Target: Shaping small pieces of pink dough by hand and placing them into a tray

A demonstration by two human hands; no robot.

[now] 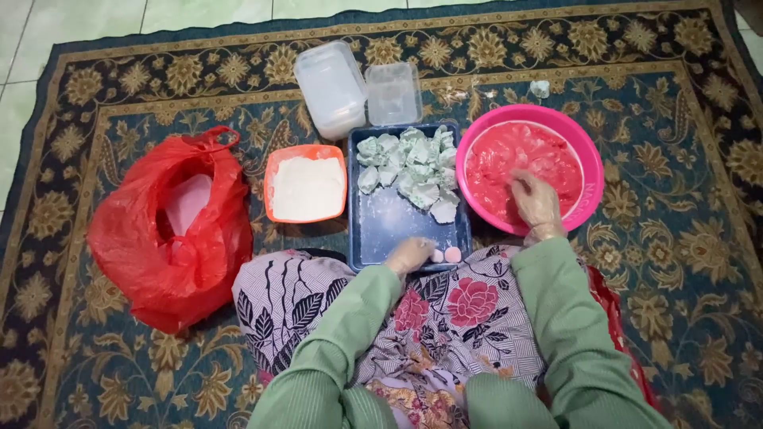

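My left hand [409, 256] rests on the near edge of a blue rectangular tray [387, 221], fingers curled beside two small pink dough balls [445, 255]; I cannot tell whether it holds one. Several pale green lumps [411, 164] lie at the tray's far end. My right hand [535, 199] is down inside a round pink basin [588, 159], fingers spread in the wet red-pink dough [509, 159].
An orange square container of white flour [307, 187] sits left of the tray. A clear plastic box [330, 87] and its lid [393, 93] lie behind. A red plastic bag [171, 230] stands at the left. A patterned carpet [675, 262] covers the floor.
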